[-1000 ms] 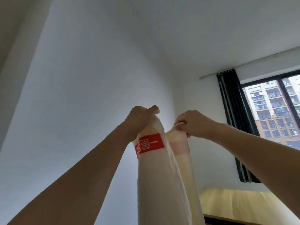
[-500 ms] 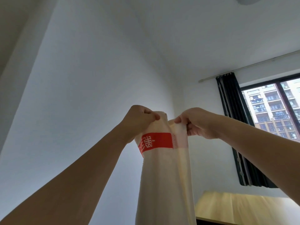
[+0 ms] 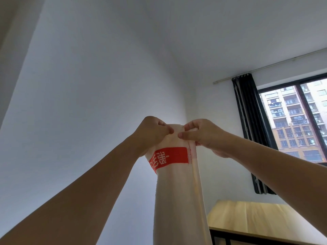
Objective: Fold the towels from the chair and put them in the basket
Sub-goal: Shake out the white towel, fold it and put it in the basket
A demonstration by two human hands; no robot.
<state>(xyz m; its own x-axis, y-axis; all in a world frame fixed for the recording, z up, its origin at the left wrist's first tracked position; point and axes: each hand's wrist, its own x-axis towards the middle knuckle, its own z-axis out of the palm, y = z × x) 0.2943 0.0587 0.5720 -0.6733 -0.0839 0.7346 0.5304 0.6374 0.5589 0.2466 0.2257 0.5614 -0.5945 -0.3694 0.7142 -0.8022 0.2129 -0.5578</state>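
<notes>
A cream towel (image 3: 178, 195) with a red printed band near its top hangs straight down from my two raised hands, folded lengthwise into a narrow strip. My left hand (image 3: 152, 132) pinches the top edge on the left. My right hand (image 3: 201, 133) pinches the top edge on the right, its fingertips almost touching the left hand's. The towel's lower end runs out of the bottom of the frame. Neither the chair nor the basket is in view.
A light wooden tabletop (image 3: 256, 220) with a dark frame lies at the lower right. Behind it a window (image 3: 297, 126) with a dark curtain (image 3: 247, 124) looks onto apartment blocks. White walls and ceiling fill everything else.
My hands have come together, closing the gap between the towel's two top corners. The two hanging layers now lie against each other, and the red band faces me more squarely.
</notes>
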